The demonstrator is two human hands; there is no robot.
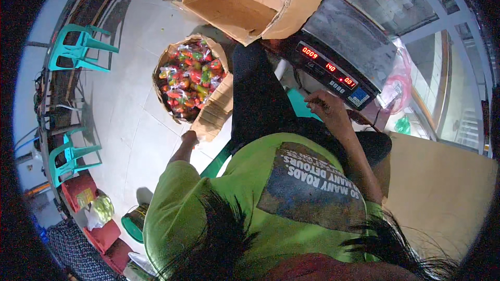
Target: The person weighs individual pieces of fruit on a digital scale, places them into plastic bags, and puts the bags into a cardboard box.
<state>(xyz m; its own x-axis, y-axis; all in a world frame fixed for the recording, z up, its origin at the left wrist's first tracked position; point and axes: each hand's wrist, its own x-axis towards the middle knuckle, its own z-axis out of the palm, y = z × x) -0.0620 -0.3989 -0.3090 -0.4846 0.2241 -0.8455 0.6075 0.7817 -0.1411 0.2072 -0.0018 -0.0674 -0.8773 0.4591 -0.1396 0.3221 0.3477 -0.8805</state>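
Observation:
My left hand (190,138) is at the lower corner of a cardboard flap (214,110). Its fingers are too small and dark to show whether they grip the flap. The flap belongs to an open carton (159,66) on the floor, filled with clear plastic bags of red, green and orange peppers (193,76). Half curled above my lap, my right hand (325,105) has nothing visible in it. Just beyond it stands a digital weighing scale (328,66) with red lit displays and a flat metal platform (351,35).
A cardboard box (250,4) with nothing visible inside stands open ahead. Beside the scale hang pink-and-clear plastic bags (400,82). Turquoise plastic chairs (76,48) line the left. A green-rimmed bucket (133,222) sits on the tiled floor. A cardboard surface (437,187) lies at my right.

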